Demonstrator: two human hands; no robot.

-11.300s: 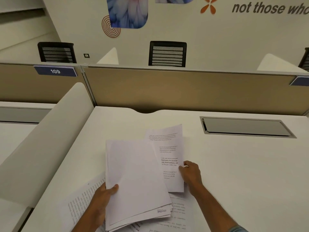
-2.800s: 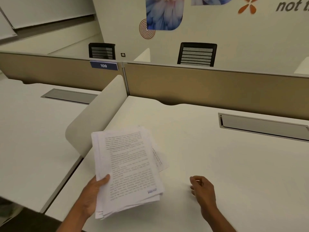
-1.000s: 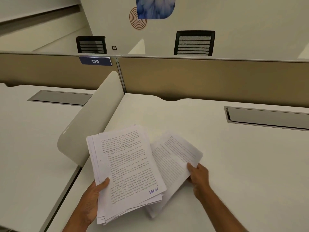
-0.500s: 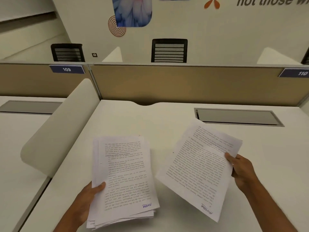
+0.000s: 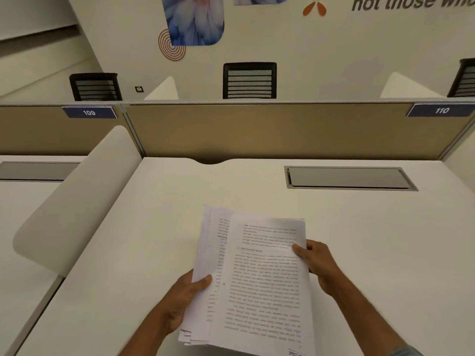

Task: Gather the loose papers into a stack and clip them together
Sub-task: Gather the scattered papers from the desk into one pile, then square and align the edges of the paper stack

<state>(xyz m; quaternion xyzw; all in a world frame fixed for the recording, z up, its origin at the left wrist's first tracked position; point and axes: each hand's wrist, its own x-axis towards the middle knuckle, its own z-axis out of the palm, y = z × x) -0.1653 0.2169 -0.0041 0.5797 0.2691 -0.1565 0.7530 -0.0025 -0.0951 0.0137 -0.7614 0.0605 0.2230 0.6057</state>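
A stack of printed white papers (image 5: 213,253) is held above the white desk (image 5: 133,253) near its front edge. My left hand (image 5: 185,299) grips the stack's left edge, thumb on top. A single printed sheet (image 5: 264,278) lies on top of the stack, shifted a little to the right so the sheets under it show at the left. My right hand (image 5: 318,263) pinches this top sheet at its right edge. The edges are uneven at the lower left. No clip is in view.
A grey cable hatch (image 5: 349,178) is set into the desk at the back right. A tan partition (image 5: 270,129) closes the far edge, and a curved white side divider (image 5: 77,196) stands along the left. Black chairs (image 5: 249,80) stand beyond the partition.
Half a second ago my right hand held the single sheet apart, to the right of the stack. It has moved left and laid the sheet on top of the stack in my left hand.
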